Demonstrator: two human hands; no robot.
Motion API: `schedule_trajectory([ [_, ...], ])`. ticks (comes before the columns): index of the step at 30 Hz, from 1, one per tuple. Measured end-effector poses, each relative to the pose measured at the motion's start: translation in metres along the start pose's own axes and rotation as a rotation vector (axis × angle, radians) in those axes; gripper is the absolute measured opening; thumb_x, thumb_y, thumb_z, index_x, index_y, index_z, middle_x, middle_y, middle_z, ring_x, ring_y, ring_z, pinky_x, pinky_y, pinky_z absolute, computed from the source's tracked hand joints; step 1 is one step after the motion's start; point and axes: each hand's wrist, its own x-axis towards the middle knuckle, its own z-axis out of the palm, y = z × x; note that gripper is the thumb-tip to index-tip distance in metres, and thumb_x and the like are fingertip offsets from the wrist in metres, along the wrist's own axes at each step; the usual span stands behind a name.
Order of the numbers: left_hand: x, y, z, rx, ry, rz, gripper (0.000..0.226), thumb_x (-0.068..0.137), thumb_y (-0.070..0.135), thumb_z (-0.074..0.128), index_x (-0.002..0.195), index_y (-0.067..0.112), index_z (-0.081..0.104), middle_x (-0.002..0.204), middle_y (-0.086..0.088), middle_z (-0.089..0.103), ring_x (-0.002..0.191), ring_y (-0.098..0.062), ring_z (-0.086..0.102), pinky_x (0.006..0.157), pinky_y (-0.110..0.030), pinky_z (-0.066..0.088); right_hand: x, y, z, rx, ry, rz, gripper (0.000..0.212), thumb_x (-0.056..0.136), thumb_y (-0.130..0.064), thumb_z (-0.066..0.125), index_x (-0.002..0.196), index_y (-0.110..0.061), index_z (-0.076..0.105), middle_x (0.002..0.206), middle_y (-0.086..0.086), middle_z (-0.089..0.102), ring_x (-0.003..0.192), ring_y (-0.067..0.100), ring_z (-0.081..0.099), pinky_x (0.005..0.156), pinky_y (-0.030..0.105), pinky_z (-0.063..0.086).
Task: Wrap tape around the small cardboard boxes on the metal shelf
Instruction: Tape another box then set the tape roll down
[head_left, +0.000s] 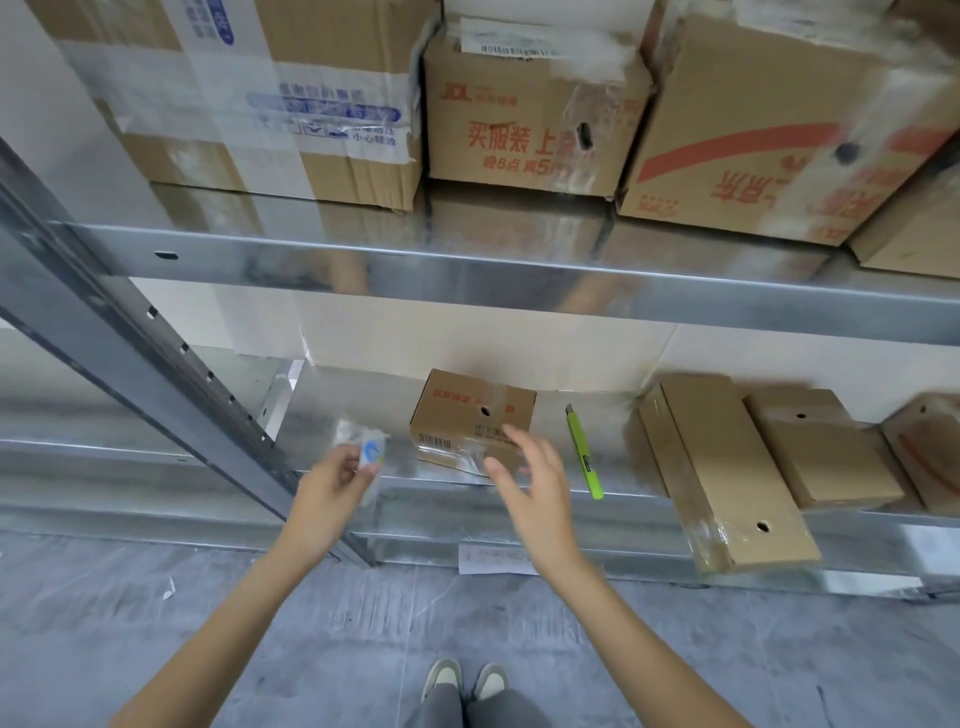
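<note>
- My left hand (332, 480) pinches a clear tape roll (370, 457) (blurred) at the metal shelf (519, 499) edge.
- The small cardboard box (472, 421) sits centre, farther back.
- My right hand (535, 486), fingers spread and relaxed, hovers just before it.
- A green utility knife (584, 452) lies right.

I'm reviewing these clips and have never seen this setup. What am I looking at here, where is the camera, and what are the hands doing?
There is no machine: a person wears one camera on the head, looking down at their own bare hands and shoes. In front stands a metal shelf. The left hand pinches a roll of clear tape. The right hand is open, fingers spread, reaching toward a small cardboard box that already shows some clear tape. Beside it lie a green utility knife and more flat boxes. Bigger cartons sit on the upper level.
</note>
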Motion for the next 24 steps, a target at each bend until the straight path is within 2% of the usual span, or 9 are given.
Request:
schedule_trajectory([
  [2, -0.025, 0.012, 0.010, -0.161, -0.101, 0.003, 0.004, 0.093, 0.016, 0.064, 0.097, 0.017, 0.065, 0.090, -0.001, 0.069, 0.084, -0.012, 0.063, 0.072, -0.013, 0.047, -0.004, -0.016, 0.005, -0.158, -0.008, -0.199, 0.038, 0.092, -0.034, 0.063, 0.126, -0.018, 0.061, 0.124, -0.005, 0.053, 0.120, 0.011, 0.044, 0.099, 0.010, 0.031],
  [4, -0.044, 0.021, 0.021, -0.256, -0.150, 0.014, 0.010, 0.093, 0.010, 0.063, 0.102, 0.011, 0.067, 0.093, -0.005, 0.071, 0.087, -0.015, 0.063, 0.076, -0.013, 0.047, -0.007, -0.024, 0.012, -0.233, -0.057, -0.312, 0.044, 0.089, -0.042, 0.061, 0.126, -0.017, 0.063, 0.121, -0.003, 0.055, 0.115, 0.012, 0.046, 0.100, 0.019, 0.035],
  [6, -0.056, 0.028, 0.031, -0.314, -0.181, 0.018, 0.010, 0.093, 0.006, 0.062, 0.102, 0.009, 0.067, 0.094, -0.005, 0.070, 0.089, -0.016, 0.063, 0.079, -0.016, 0.048, -0.013, -0.030, 0.017, -0.099, -0.219, -0.204, 0.045, 0.088, -0.039, 0.065, 0.129, -0.020, 0.061, 0.120, -0.008, 0.054, 0.114, 0.007, 0.048, 0.099, 0.020, 0.037],
  [8, -0.062, 0.033, 0.039, -0.336, -0.220, 0.021, 0.011, 0.094, 0.007, 0.060, 0.104, 0.006, 0.066, 0.097, -0.009, 0.069, 0.092, -0.020, 0.063, 0.084, -0.024, 0.048, -0.017, -0.028, 0.017, 0.007, -0.293, -0.088, 0.039, 0.088, -0.030, 0.069, 0.125, -0.019, 0.064, 0.117, -0.009, 0.054, 0.106, 0.003, 0.052, 0.094, 0.020, 0.040],
  [11, -0.064, 0.035, 0.045, -0.366, -0.229, 0.016, 0.012, 0.094, 0.006, 0.061, 0.105, 0.005, 0.066, 0.099, -0.011, 0.069, 0.091, -0.018, 0.061, 0.082, -0.021, 0.047, -0.016, -0.026, 0.013, 0.093, -0.241, -0.012, 0.023, 0.086, -0.015, 0.072, 0.109, -0.013, 0.072, 0.105, -0.008, 0.058, 0.090, 0.002, 0.054, 0.084, 0.017, 0.041],
  [15, -0.064, 0.035, 0.051, -0.375, -0.253, 0.011, 0.011, 0.094, 0.006, 0.061, 0.102, 0.013, 0.066, 0.097, -0.004, 0.069, 0.088, -0.010, 0.060, 0.079, -0.014, 0.046, -0.014, -0.029, 0.006, 0.095, -0.181, 0.005, 0.012, 0.086, -0.006, 0.069, 0.095, -0.008, 0.077, 0.091, -0.010, 0.060, 0.085, 0.004, 0.059, 0.077, 0.016, 0.045],
  [18, -0.063, 0.034, 0.055, -0.375, -0.266, 0.009, 0.012, 0.095, 0.010, 0.061, 0.104, 0.015, 0.066, 0.099, 0.001, 0.070, 0.089, -0.009, 0.062, 0.079, -0.012, 0.047, -0.011, -0.030, 0.004, 0.110, -0.144, 0.025, 0.010, 0.084, -0.002, 0.069, 0.088, -0.008, 0.077, 0.085, -0.005, 0.062, 0.083, 0.008, 0.060, 0.073, 0.019, 0.047],
  [21, -0.064, 0.035, 0.055, -0.437, -0.270, 0.037, 0.013, 0.096, 0.019, 0.061, 0.107, 0.016, 0.066, 0.099, 0.004, 0.071, 0.095, -0.008, 0.064, 0.080, -0.010, 0.045, -0.010, -0.030, 0.002, 0.134, -0.111, 0.051, 0.007, 0.083, -0.005, 0.071, 0.082, -0.010, 0.076, 0.083, 0.002, 0.065, 0.079, 0.009, 0.060, 0.070, 0.020, 0.046],
  [24, -0.068, 0.037, 0.053, -0.541, -0.342, 0.077, 0.023, 0.092, 0.039, 0.064, 0.112, 0.028, 0.063, 0.096, -0.001, 0.072, 0.096, -0.010, 0.067, 0.082, -0.013, 0.047, -0.006, -0.032, -0.002, 0.224, -0.095, 0.112, 0.014, 0.083, -0.005, 0.071, 0.074, -0.016, 0.073, 0.079, 0.004, 0.068, 0.075, 0.015, 0.063, 0.073, 0.032, 0.051],
])
